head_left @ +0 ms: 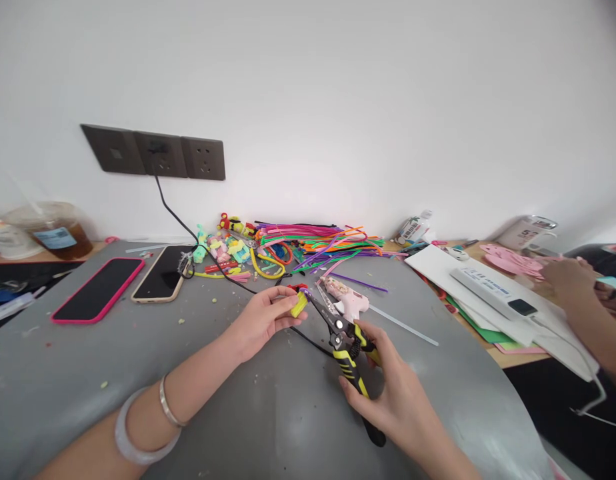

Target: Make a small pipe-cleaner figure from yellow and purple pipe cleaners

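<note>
L hand (pixel 265 320) pinches a small yellow piece (pixel 299 305) btwn thumb & fingers, held up over the grey desk (pixel 228 427). R hand (pixel 388 393) is wrapped round the pliers (pixel 339 325), thumb on one handle, fingers on the other; tips are right at the yellow piece, by a purple bit (pixel 307 292). Can't tell if the tips grip anything.

Main risk, I'd say: fingertips. They're v. close to the tips, so a slip or hard squeeze could nip skin. Piece is small w/ little to hold, so a sideways tug might pop it out of the pinch or bend it.

Glue gun (pixel 355 305) lies just behind the pliers; if it's on & hot, a knuckle drifting fwd could get burned. Can't tell from here. Black cord (pixel 313 343) runs under the work, so a snagged wrist or handle could drag it & jolt nearby stuff.
</note>
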Tool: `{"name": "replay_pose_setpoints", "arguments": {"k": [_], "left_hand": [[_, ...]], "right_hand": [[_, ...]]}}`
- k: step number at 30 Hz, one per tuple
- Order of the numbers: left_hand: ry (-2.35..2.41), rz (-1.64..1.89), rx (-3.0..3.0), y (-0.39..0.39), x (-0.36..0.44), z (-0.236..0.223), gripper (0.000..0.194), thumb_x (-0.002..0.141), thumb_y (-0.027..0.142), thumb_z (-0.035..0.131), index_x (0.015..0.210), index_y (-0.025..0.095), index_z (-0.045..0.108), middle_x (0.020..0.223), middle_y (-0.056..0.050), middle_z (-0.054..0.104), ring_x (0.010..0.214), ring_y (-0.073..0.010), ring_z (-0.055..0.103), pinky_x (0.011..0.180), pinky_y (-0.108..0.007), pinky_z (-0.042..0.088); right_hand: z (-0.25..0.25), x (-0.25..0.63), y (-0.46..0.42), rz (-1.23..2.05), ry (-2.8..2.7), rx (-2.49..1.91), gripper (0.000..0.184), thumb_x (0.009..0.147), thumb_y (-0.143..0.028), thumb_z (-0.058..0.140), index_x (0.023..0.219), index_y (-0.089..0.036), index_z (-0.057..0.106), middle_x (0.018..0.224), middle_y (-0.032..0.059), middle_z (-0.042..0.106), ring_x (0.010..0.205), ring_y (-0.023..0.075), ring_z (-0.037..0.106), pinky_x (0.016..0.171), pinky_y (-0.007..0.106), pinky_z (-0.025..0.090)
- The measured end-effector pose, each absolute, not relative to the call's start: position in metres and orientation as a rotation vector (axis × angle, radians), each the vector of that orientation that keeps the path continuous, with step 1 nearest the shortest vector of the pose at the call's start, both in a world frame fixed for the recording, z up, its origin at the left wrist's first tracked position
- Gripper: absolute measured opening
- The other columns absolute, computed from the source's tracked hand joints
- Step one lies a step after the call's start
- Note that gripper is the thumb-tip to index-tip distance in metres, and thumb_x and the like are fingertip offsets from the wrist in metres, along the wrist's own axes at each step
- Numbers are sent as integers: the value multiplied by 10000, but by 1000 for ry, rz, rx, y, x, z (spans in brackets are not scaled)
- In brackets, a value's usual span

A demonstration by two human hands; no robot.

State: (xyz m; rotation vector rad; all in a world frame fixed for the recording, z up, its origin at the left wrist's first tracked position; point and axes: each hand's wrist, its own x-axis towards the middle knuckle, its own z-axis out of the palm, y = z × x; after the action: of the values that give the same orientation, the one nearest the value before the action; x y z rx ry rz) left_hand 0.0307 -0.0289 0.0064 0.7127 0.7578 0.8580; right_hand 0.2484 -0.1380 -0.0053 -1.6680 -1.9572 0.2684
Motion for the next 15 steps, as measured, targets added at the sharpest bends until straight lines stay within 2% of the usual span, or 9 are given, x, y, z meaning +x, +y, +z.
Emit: {"name": "replay_pose_setpoints", "arguments": {"k": [8, 15], "left_hand": [[736, 848, 740, -29, 31, 7, 356, 612, 347, 899, 808, 156, 671, 703, 24, 653, 715, -140, 716, 727, -234, 558], [767, 886, 761, -30, 32, 5, 393, 561, 371, 918, 780, 145, 682, 704, 19, 667, 714, -150, 715, 747, -261, 549]], "right_hand": [[-7, 246, -137, 150, -1986, -1699, 541, 795, -314, 601, 1285, -257, 378, 1043, 66, 611, 795, 204, 654, 665, 299, 559], [-12, 245, -138, 40, -1998, -1739, 541, 811, -327, 582, 1303, -244, 372, 1015, 71, 588, 826, 231, 658, 685, 322, 547]]}}
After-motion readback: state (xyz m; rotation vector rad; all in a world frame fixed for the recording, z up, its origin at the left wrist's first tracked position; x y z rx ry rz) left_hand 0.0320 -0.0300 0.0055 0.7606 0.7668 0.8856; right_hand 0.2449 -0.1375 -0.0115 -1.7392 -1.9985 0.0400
